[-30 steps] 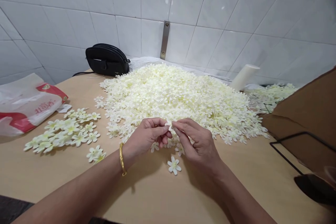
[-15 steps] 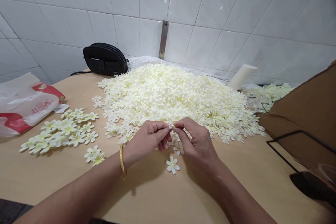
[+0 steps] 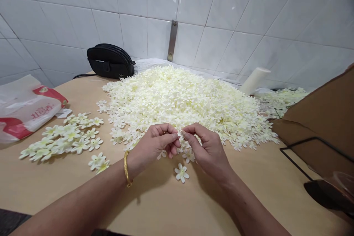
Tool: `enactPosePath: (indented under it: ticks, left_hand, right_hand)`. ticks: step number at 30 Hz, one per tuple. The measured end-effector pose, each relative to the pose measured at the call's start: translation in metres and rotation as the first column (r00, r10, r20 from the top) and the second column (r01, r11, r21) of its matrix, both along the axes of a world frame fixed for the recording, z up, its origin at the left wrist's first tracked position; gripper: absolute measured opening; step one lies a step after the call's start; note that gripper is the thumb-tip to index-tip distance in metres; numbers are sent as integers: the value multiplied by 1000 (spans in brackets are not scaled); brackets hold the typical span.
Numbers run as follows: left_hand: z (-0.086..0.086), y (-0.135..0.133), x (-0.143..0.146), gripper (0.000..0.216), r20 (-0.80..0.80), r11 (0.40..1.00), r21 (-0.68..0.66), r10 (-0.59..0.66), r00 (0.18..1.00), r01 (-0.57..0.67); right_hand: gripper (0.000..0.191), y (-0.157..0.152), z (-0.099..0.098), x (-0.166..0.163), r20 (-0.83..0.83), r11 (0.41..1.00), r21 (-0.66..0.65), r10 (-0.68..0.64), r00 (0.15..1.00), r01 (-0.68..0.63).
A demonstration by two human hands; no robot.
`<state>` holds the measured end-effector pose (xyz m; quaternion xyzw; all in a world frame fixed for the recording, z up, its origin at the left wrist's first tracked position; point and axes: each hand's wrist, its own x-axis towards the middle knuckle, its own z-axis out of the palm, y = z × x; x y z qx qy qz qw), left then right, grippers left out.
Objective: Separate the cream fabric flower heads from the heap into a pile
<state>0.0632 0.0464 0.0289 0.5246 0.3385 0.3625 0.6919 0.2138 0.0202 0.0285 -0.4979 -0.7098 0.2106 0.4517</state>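
My left hand [image 3: 159, 142], a gold bangle [image 3: 126, 169] at its wrist, is closed in a pinch at the front of a large pile of white-yellow artificial flowers [image 3: 177, 96]. Facing it, my right hand [image 3: 208, 149] pinches too, fingertips almost meeting those of the left. Between the fingertips a small whitish piece shows, seemingly part of an artificial flower; most of it is hidden by the fingers. Just below the hands lies a single loose flower [image 3: 181, 173] on the brown tabletop [image 3: 166, 210]. Another flower [image 3: 188, 155] sits partly behind my right hand.
A smaller group of flowers [image 3: 70, 134] lies to the left, near a red-and-white plastic bag [image 3: 30, 108]. Behind it stands a black pouch [image 3: 110, 61]. Right are a white roll [image 3: 254, 81], brown cardboard [image 3: 318, 118] and sunglasses [image 3: 328, 195]. A tiled wall [image 3: 132, 33] closes the back.
The fingertips of both hands have shifted slightly and a little more of the whitish piece shows between them. Otherwise the hands stay in place; the view has tilted a touch.
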Motion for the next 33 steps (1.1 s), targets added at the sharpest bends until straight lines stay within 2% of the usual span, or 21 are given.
enactPosePath:
  ticks: [2, 4, 6, 9, 11, 15, 19, 26, 33]
  left_hand:
    - [-1, 0, 0, 12, 43, 1000, 4, -3, 999, 3]
    - [0, -1, -1, 13, 29, 1000, 23, 19, 999, -19]
    - [2, -3, 0, 14, -18, 998, 50, 46, 999, -45]
    - [5, -4, 1, 14, -93, 993, 100, 71, 993, -62]
    - [6, -4, 2, 14, -131, 990, 126, 85, 988, -69]
    - [5, -3, 4, 14, -166, 988, 122, 113, 980, -94]
    - [4, -1, 3, 18, -105, 997, 76, 39, 994, -31]
    - [-1, 0, 2, 22, -20, 997, -69, -47, 999, 46]
    - [-5, 0, 3, 14, 28, 997, -79, -18, 999, 20]
  right_hand:
    - [16, 0, 0, 0, -119, 992, -122, 26, 993, -40]
    - [17, 0, 0, -1, -187, 985, -159, 40, 982, -70]
    - [14, -1, -1, -3, -170, 995, -99, 1, 985, -18]
    - [7, -2, -2, -5, -84, 994, 59, -82, 993, 87]
    - [10, -2, -2, -5, -36, 991, 114, -60, 998, 63]
    - [13, -1, -3, -4, -53, 998, 52, -21, 998, 24]
    - [12, 0, -4, -3, -103, 998, -24, -57, 993, 55]
    - [10, -1, -6, -7, -77, 986, 80, -141, 987, 147]
    - [6, -1, -9, -9, -109, 989, 49, -135, 985, 141]
